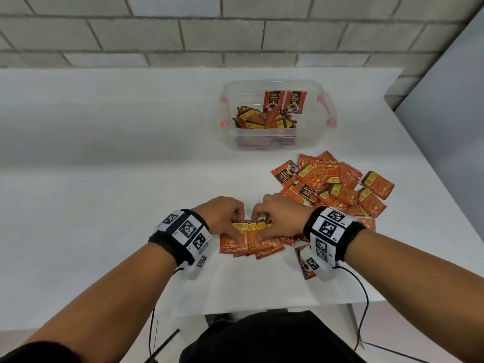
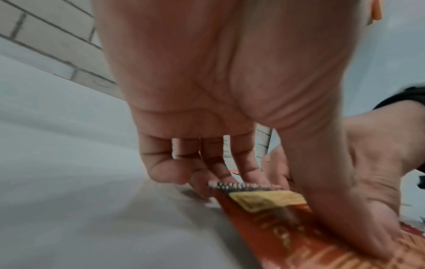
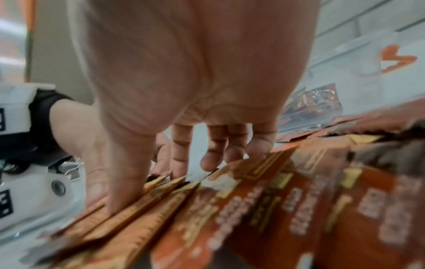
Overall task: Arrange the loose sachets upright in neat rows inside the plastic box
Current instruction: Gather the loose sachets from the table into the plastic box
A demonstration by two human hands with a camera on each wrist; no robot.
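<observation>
The plastic box (image 1: pixel 277 137) sat toward the far side of the table (image 1: pixel 104 153), with sachets heaped inside it and two sachets (image 1: pixel 285 101) standing against its far wall. Nearer and to the right lay the loose pile of sachets (image 1: pixel 335 182). At the near edge, left of that pile, a fanned bunch of sachets (image 1: pixel 251 239) lay flat, the left hand (image 1: pixel 225 216) at its left end, the right hand (image 1: pixel 279 217) at its right.
</observation>
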